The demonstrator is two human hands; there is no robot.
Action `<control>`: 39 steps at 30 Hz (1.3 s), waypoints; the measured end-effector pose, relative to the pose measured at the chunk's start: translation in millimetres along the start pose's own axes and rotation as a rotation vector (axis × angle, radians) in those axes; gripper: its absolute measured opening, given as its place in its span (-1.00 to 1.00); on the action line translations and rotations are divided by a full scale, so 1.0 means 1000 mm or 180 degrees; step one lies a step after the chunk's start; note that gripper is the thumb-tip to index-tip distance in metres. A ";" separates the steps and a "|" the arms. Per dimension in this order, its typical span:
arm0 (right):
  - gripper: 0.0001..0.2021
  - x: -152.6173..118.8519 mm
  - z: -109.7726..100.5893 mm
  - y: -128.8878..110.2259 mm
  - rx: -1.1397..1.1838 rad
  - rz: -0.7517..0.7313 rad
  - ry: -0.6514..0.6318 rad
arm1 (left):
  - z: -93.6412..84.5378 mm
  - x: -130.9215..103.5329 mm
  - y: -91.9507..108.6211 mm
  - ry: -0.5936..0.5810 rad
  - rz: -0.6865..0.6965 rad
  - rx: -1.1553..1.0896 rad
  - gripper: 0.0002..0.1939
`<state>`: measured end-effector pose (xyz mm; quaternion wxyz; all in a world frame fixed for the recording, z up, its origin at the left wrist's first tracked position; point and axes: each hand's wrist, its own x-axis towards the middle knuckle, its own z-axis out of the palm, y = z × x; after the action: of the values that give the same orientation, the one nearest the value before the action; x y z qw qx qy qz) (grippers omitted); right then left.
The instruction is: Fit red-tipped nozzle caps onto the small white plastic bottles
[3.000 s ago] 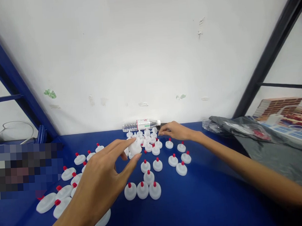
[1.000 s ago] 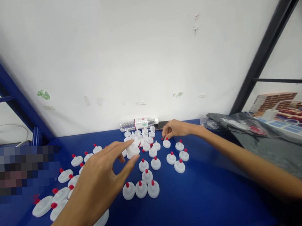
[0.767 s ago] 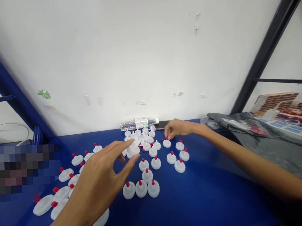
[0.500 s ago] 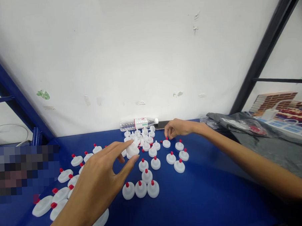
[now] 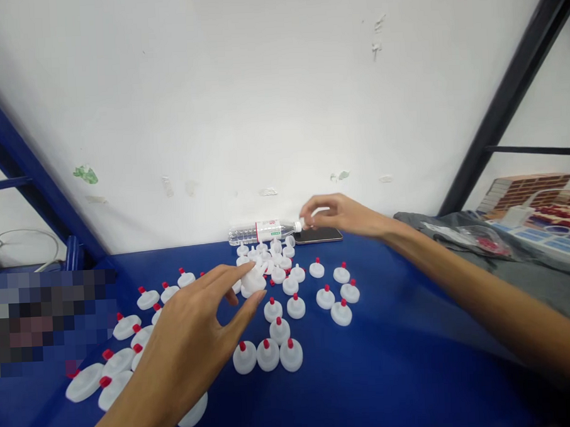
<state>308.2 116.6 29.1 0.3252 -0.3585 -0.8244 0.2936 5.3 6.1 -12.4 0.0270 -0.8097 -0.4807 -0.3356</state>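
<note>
My left hand (image 5: pixel 191 346) reaches forward over the blue table (image 5: pixel 405 359) and grips a white plastic cap (image 5: pixel 253 281) between thumb and fingertips. Around it stand many white caps with red tips (image 5: pixel 267 356); several more lie tilted at the left (image 5: pixel 116 362). My right hand (image 5: pixel 337 214) is lifted above the table at the back, next to the neck of a lying water bottle (image 5: pixel 262 231). Its fingers are pinched together, and I cannot see whether anything small sits between them. A dark phone (image 5: pixel 321 235) lies just under that hand.
A white wall closes the back of the table. A grey plastic bag (image 5: pixel 514 279) covers the right side, with a clear packet of red pieces (image 5: pixel 479 243) on it. Blue frame bars (image 5: pixel 33 187) rise at the left and a black bar (image 5: pixel 511 96) at the right.
My right hand has risen from the caps near the table's back and moved up toward the bottle's neck, uncovering the phone. My left hand stays on the white cap.
</note>
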 end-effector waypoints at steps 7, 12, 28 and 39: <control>-0.83 -0.011 0.055 -0.059 0.1211 -0.0352 0.0297 | -0.001 0.002 0.001 0.0126 -0.0010 -0.0005 -0.61; -0.96 -0.021 0.079 -0.073 0.1022 -0.0667 0.0442 | -0.005 0.002 0.006 0.0089 -0.0011 -0.0273 -0.63; -0.85 -0.025 0.098 -0.073 0.1498 -0.0565 0.0800 | -0.009 0.001 0.013 0.0062 -0.0087 -0.0762 -0.62; -0.84 0.003 0.009 0.024 -0.1000 0.0372 0.0548 | -0.018 -0.001 0.021 0.0205 -0.0602 -0.0821 -0.45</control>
<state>310.0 130.4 7.5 0.3170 -0.4759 -0.8070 0.1479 12.5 -12.2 7.1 -0.0935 -0.7464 -0.5065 -0.4214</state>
